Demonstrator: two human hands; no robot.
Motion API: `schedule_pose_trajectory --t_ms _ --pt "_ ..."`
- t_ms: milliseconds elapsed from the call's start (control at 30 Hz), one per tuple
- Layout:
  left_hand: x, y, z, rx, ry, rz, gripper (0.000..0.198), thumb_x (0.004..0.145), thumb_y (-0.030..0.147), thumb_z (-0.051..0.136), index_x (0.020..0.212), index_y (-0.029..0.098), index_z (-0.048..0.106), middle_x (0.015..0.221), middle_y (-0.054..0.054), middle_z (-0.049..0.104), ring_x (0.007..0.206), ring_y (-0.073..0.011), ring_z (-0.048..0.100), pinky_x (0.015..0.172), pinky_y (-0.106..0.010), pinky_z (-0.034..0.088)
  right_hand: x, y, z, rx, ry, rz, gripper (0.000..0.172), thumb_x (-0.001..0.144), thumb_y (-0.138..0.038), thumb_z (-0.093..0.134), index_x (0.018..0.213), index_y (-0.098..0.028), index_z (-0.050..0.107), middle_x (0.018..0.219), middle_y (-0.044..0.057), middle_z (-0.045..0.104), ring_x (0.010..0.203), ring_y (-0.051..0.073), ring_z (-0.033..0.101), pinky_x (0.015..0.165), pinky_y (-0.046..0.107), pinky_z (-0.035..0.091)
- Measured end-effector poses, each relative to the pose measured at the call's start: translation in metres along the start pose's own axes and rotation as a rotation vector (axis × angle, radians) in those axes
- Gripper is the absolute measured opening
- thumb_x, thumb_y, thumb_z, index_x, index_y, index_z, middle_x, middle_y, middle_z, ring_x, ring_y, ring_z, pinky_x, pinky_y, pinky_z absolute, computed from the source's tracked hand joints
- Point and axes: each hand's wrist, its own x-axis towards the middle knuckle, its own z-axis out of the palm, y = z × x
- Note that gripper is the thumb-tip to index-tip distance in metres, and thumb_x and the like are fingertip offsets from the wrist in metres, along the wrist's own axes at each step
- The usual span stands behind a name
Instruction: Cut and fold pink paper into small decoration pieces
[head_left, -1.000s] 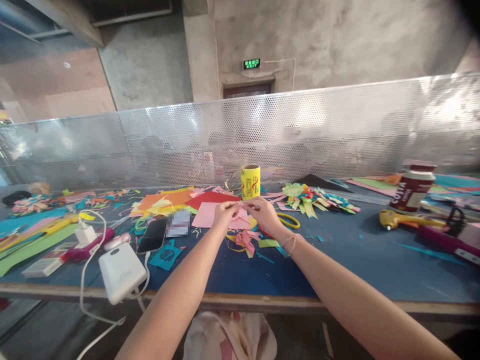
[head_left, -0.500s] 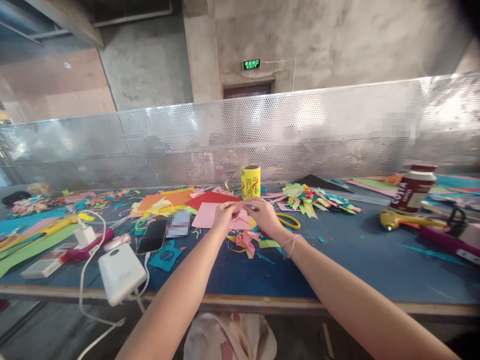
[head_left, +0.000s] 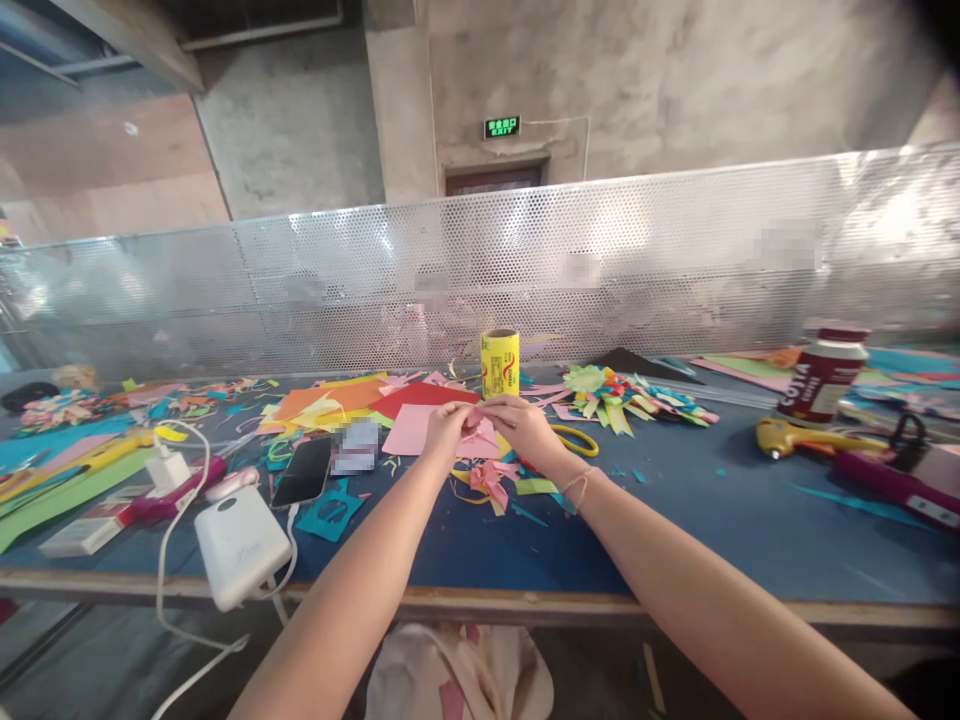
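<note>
My left hand (head_left: pixel 448 430) and my right hand (head_left: pixel 519 424) meet over the middle of the table, fingertips pinched together. Between them is a small piece of pink paper (head_left: pixel 475 421), mostly covered by the fingers. Just behind and left of the hands lies a flat pink paper sheet (head_left: pixel 403 432). Nearer to me, below the hands, are crumpled pink paper strips (head_left: pixel 492 482). A yellow loop (head_left: pixel 577 440), which looks like a scissor handle, sits beside my right wrist. Beyond my fingers a yellow printed tube (head_left: pixel 499 365) stands upright.
Left are a phone (head_left: pixel 304 472), a white power bank (head_left: pixel 244 548) with its cable, and a teal paper scrap (head_left: pixel 331 512). On the right stand a Costa bottle (head_left: pixel 821 380) and a yellow hammer-shaped tool (head_left: pixel 795 438). A perforated metal screen (head_left: pixel 525 260) closes the back.
The fingers of both hands have shifted slightly at the pink paper, the right ones lying a little flatter over it. Everything on the table stays put; the view has moved very little.
</note>
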Motion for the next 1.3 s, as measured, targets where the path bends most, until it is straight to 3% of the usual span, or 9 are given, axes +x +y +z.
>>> schedule_pose_trajectory --t_ms 333,567,667,767,833,900,1000,1133,1300 --pt "-0.003 0.004 0.0 -0.054 -0.08 -0.023 0.018 0.055 0.025 0.063 0.052 0.014 0.049 0.052 0.002 0.047 0.052 -0.0069 0.048 0.056 -0.022 0.04 0.002 -0.001 -0.01 -0.035 -0.167 -0.031 0.029 0.083 -0.014 0.043 0.098 -0.023 0.067 0.103 0.008 0.062 0.096 0.018 0.059 0.085 0.036 0.05" --pt "-0.001 0.003 -0.001 -0.017 -0.108 -0.008 0.023 0.057 0.03 0.067 0.053 0.014 0.051 0.049 0.002 0.046 0.049 -0.0072 0.046 0.052 -0.022 0.038 0.002 -0.002 -0.011 0.027 -0.156 -0.014 0.027 0.078 -0.012 0.045 0.09 -0.022 0.068 0.101 0.008 0.062 0.095 0.018 0.059 0.086 0.037 0.048" --pt "0.001 0.001 -0.001 0.016 -0.116 0.042 0.022 0.059 0.03 0.065 0.053 0.014 0.052 0.049 0.002 0.046 0.049 -0.0065 0.043 0.05 -0.021 0.035 0.002 -0.001 -0.006 0.134 -0.033 0.149 0.027 0.074 -0.01 0.045 0.089 -0.019 0.065 0.099 0.009 0.062 0.093 0.019 0.059 0.083 0.037 0.049" --pt "0.003 -0.002 -0.002 0.083 -0.119 0.146 0.02 0.064 0.031 0.063 0.058 0.013 0.055 0.05 0.002 0.047 0.048 -0.0068 0.042 0.048 -0.02 0.032 0.002 -0.001 -0.002 0.378 0.067 0.449 0.021 0.072 -0.015 0.047 0.09 -0.018 0.058 0.093 0.007 0.061 0.087 0.018 0.061 0.072 0.033 0.053" --pt "0.004 -0.003 -0.003 0.156 -0.094 0.208 0.019 0.066 0.033 0.062 0.064 0.014 0.059 0.051 0.001 0.049 0.049 -0.0076 0.042 0.048 -0.02 0.031 0.002 -0.001 0.0 0.527 0.05 0.623 0.013 0.074 -0.025 0.049 0.083 -0.017 0.055 0.085 0.006 0.061 0.08 0.016 0.062 0.066 0.03 0.053" --pt "0.005 -0.005 -0.004 0.223 -0.061 0.248 0.02 0.066 0.034 0.062 0.068 0.014 0.061 0.053 0.001 0.051 0.05 -0.0085 0.044 0.048 -0.02 0.032 0.002 -0.003 0.002 0.585 -0.019 0.697 0.018 0.075 -0.035 0.051 0.076 -0.017 0.054 0.076 0.005 0.061 0.072 0.015 0.062 0.064 0.028 0.052" --pt "0.005 -0.007 -0.004 0.247 -0.089 0.276 0.02 0.067 0.035 0.062 0.071 0.015 0.062 0.055 0.0 0.053 0.054 -0.0097 0.046 0.051 -0.021 0.036 0.002 -0.004 0.004 0.539 -0.097 0.663 0.027 0.075 -0.042 0.053 0.072 -0.016 0.054 0.066 0.003 0.059 0.061 0.013 0.058 0.058 0.026 0.05" --pt "0.005 -0.008 -0.003 0.212 -0.108 0.261 0.021 0.066 0.035 0.064 0.074 0.015 0.063 0.06 -0.001 0.055 0.059 -0.0107 0.05 0.057 -0.022 0.04 0.002 -0.004 0.004 0.467 -0.082 0.599 0.029 0.075 -0.042 0.051 0.063 -0.016 0.052 0.055 -0.001 0.053 0.052 0.01 0.051 0.051 0.023 0.044" --pt "0.004 -0.006 0.0 0.136 -0.115 0.097 0.018 0.06 0.03 0.067 0.068 0.015 0.062 0.06 -0.001 0.058 0.057 -0.0105 0.053 0.059 -0.024 0.043 0.005 -0.009 -0.003 0.51 -0.088 0.561 0.027 0.074 -0.04 0.052 0.061 -0.016 0.053 0.053 -0.002 0.05 0.051 0.009 0.048 0.051 0.023 0.039"
